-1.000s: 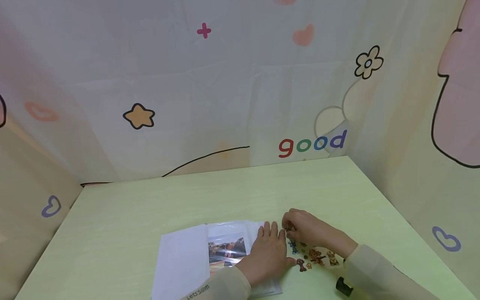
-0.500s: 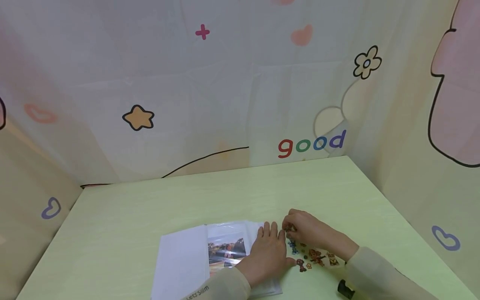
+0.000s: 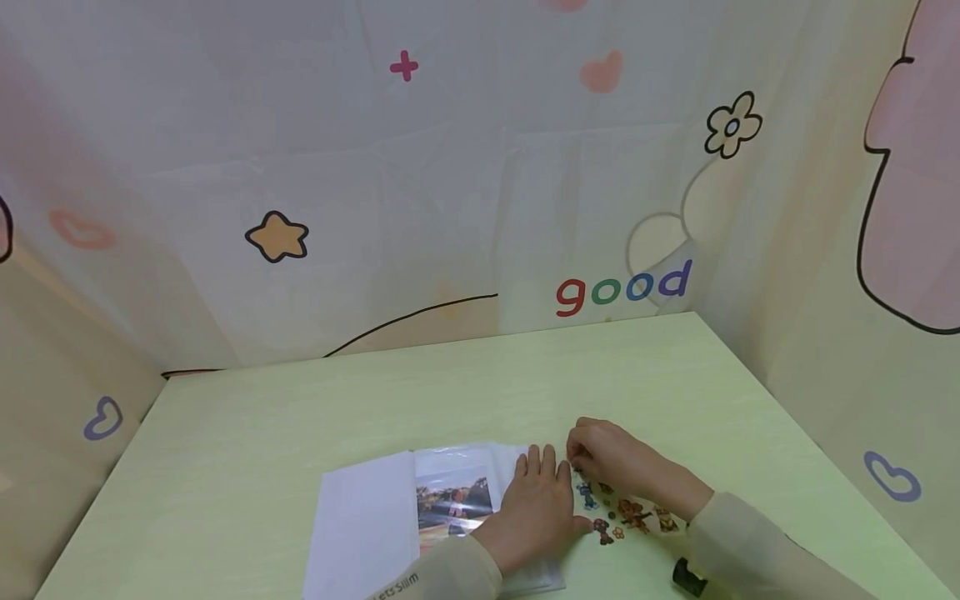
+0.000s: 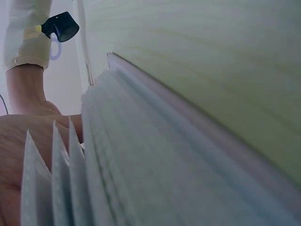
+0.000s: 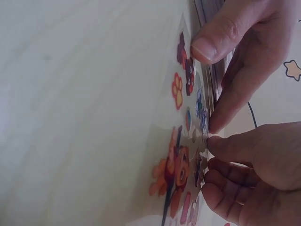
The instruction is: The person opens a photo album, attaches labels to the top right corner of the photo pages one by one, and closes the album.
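Observation:
A photo album [image 3: 363,508] with white pages lies spread on the table, a photo [image 3: 453,504] showing in its clear sleeve. My left hand [image 3: 532,504] rests flat on the right-hand page, fingers straight, its thumb reaching onto the edge of a clear sticker sheet [image 5: 176,165] with cartoon figures. At the sheet's far end, my right hand [image 3: 607,450] has curled fingers and pinches the sheet between thumb and fingertips. In the right wrist view the right fingers [image 5: 225,176] sit right at the stickers, just below the left fingers. The left wrist view shows several page edges [image 4: 122,155] beside the palm.
The pale green table [image 3: 300,408] extends behind and to both sides of the album. A printed cloth backdrop [image 3: 450,167] rises along its back and sides. A black wrist camera [image 3: 688,577] sits by the right sleeve.
My right fingers have curled in slightly, and the brown figure seen between them earlier is now mostly hidden. The left hand and album stay put.

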`<state>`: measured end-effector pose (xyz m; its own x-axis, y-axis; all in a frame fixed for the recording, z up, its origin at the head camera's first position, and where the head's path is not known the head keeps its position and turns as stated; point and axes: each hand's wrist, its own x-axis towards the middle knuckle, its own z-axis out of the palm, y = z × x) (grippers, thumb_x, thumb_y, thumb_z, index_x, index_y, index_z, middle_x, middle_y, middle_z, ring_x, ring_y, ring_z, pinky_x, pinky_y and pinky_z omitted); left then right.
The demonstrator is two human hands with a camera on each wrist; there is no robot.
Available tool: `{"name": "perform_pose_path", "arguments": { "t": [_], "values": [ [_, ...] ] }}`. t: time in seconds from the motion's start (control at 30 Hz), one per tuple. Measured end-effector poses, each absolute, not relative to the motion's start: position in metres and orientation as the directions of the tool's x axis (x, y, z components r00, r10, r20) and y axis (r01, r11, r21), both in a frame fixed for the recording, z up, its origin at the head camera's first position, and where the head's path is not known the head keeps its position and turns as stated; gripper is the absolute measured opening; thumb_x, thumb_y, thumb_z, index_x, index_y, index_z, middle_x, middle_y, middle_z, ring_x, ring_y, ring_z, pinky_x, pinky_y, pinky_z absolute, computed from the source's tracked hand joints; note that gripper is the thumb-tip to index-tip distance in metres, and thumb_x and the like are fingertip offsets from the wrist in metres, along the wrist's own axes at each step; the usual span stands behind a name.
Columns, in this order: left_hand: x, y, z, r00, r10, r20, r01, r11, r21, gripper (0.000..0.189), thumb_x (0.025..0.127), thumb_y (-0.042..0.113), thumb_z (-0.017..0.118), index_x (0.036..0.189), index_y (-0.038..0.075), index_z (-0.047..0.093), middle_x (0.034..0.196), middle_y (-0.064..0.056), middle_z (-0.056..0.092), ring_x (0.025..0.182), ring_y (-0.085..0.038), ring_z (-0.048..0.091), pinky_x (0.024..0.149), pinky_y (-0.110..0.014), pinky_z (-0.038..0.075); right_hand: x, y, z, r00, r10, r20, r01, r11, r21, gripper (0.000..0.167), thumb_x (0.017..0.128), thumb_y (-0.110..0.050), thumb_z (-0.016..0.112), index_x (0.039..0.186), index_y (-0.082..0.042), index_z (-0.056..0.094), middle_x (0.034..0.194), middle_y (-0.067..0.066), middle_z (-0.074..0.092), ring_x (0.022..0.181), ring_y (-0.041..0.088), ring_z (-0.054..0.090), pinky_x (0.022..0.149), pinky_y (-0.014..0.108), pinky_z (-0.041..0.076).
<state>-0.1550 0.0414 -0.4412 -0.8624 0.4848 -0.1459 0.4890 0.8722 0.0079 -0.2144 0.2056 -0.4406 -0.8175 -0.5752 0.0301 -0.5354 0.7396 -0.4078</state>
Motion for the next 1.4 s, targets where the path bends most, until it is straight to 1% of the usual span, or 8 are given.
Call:
{"name": "perform_pose_path", "arguments": {
  "t": [0.13,0.3,0.47,0.7,0.83,0.97,1.2,1.4],
  "values": [
    [-0.155,0.042,-0.442,-0.863,0.483,-0.144,0.49,0.872,-0.009,0.086,0.095,0.068,0.057,0.155,0.007,0.047,0.161,-0.016,0.039,0.15,-0.035,0.035,0.12,-0.043,0.031,-0.214,0.205,-0.441,-0.822,-0.569,0.029,-0.531,0.746,-0.402,0.014,0.093,-0.001,0.074,0.087,-0.012,0.068,0.083,-0.008,0.055,0.072,0.005,0.049,0.068,0.025,0.051],
    [-0.156,0.042,-0.443,-0.864,0.482,-0.147,0.488,0.873,-0.008,0.086,0.096,0.068,0.057,0.155,0.007,0.046,0.161,-0.016,0.039,0.15,-0.035,0.035,0.12,-0.043,0.031,-0.216,0.209,-0.443,-0.808,-0.586,0.06,-0.554,0.722,-0.415,0.014,0.095,-0.003,0.071,0.087,-0.013,0.066,0.082,-0.009,0.053,0.072,0.004,0.048,0.067,0.025,0.049],
    [-0.155,0.042,-0.443,-0.865,0.481,-0.144,0.486,0.874,0.001,0.085,0.095,0.067,0.057,0.155,0.007,0.046,0.161,-0.016,0.04,0.149,-0.035,0.036,0.12,-0.044,0.031,-0.218,0.213,-0.446,-0.794,-0.604,0.071,-0.564,0.687,-0.459,0.015,0.096,-0.004,0.07,0.088,-0.015,0.064,0.082,-0.01,0.053,0.072,0.004,0.048,0.066,0.025,0.048],
    [-0.155,0.042,-0.442,-0.864,0.477,-0.16,0.483,0.875,0.0,0.087,0.095,0.069,0.056,0.156,0.008,0.046,0.162,-0.016,0.038,0.15,-0.035,0.034,0.121,-0.044,0.03,-0.22,0.217,-0.447,-0.799,-0.598,0.063,-0.537,0.662,-0.523,0.015,0.095,-0.005,0.071,0.087,-0.014,0.064,0.08,-0.011,0.056,0.07,0.002,0.049,0.063,0.024,0.048],
    [-0.155,0.042,-0.441,-0.863,0.479,-0.159,0.489,0.872,-0.026,0.087,0.095,0.069,0.055,0.155,0.007,0.046,0.161,-0.016,0.039,0.15,-0.035,0.035,0.121,-0.044,0.03,-0.22,0.218,-0.446,-0.803,-0.594,0.054,-0.522,0.656,-0.545,0.014,0.095,-0.004,0.071,0.087,-0.014,0.064,0.079,-0.011,0.057,0.069,0.002,0.05,0.062,0.024,0.048],
    [-0.156,0.042,-0.442,-0.865,0.476,-0.157,0.485,0.874,-0.025,0.087,0.095,0.07,0.056,0.155,0.007,0.045,0.161,-0.016,0.039,0.15,-0.035,0.035,0.121,-0.044,0.03,-0.22,0.218,-0.446,-0.802,-0.595,0.057,-0.518,0.646,-0.56,0.014,0.095,-0.004,0.07,0.087,-0.013,0.064,0.079,-0.011,0.057,0.069,0.002,0.05,0.062,0.024,0.049],
    [-0.156,0.042,-0.443,-0.868,0.47,-0.16,0.479,0.878,-0.015,0.088,0.094,0.071,0.056,0.155,0.009,0.046,0.161,-0.015,0.039,0.15,-0.034,0.034,0.121,-0.043,0.029,-0.219,0.219,-0.444,-0.782,-0.613,0.111,-0.557,0.608,-0.565,0.02,0.091,0.002,0.068,0.083,-0.015,0.063,0.08,-0.011,0.061,0.069,0.001,0.053,0.063,0.024,0.05],
    [-0.157,0.043,-0.443,-0.864,0.469,-0.182,0.48,0.877,-0.018,0.087,0.096,0.07,0.054,0.157,0.009,0.044,0.163,-0.014,0.037,0.152,-0.034,0.032,0.122,-0.044,0.028,-0.218,0.219,-0.442,-0.792,-0.605,0.077,-0.515,0.595,-0.618,0.018,0.092,0.003,0.065,0.084,-0.013,0.063,0.075,-0.012,0.061,0.064,0.001,0.052,0.058,0.023,0.048]
  ]
}}
